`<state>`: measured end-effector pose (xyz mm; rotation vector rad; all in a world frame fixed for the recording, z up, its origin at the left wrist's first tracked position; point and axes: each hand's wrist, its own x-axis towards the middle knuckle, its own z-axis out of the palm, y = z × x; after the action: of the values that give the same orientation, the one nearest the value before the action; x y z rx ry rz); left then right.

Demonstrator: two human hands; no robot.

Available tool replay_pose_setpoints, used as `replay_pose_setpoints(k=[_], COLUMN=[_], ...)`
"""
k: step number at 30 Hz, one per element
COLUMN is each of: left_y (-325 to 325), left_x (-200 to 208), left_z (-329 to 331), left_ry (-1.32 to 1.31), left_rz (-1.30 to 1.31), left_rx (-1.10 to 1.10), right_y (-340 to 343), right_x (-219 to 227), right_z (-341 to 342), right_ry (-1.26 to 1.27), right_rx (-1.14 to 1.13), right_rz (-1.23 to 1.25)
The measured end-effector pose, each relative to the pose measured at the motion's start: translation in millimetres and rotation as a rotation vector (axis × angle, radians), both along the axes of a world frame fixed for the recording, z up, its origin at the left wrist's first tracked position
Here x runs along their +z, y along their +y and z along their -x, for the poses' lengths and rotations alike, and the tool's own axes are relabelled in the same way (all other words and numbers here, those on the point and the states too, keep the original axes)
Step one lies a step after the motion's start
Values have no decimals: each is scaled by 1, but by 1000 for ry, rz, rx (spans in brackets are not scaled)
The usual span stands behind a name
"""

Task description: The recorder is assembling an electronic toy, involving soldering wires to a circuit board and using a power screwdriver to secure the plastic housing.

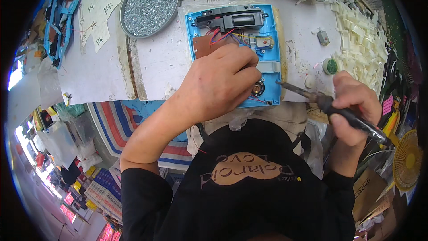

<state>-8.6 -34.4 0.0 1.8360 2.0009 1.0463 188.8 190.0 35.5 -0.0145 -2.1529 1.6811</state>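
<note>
White-topped worktop (156, 71) runs across the far part of our view, with a round metal tray (141, 36) of small silvery screws towards the left and a heap of cream plastic parts (361, 40) at the right. Between them, at the near edge, we find an open blue plastic housing (272, 31), carrying a flat brown board (205, 46), a black plastic assembly (240, 20), thin coloured wires (217, 36) and a round speaker (257, 89). Of the hands, the left (227, 76) lies over the housing, fingers curled down; its fingertips are hidden, so we cannot tell what they grip. The right (356, 102) is closed round a black-handled soldering iron (327, 105), its tip at the housing's right edge. We note a green-filled round tin (330, 66) just beside that hand.
</note>
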Motion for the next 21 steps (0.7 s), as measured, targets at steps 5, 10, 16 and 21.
replay_pose_setpoints(k=[5, 10, 16, 21], left_y=[0, 0, 5, 1], left_x=[5, 6, 13, 11], left_z=[3, -1, -9, -8], left_ry=[29, 92, 69, 75], left_rz=[50, 60, 58, 53], left_rx=[-38, -30, 22, 46], right_y=[43, 100, 165, 220], right_x=[4, 12, 38, 25], right_z=[-70, -149, -227, -214], right_ry=[-55, 89, 310, 191], right_rx=[-188, -742, -1375, -1469], right_rz=[101, 231, 113, -129])
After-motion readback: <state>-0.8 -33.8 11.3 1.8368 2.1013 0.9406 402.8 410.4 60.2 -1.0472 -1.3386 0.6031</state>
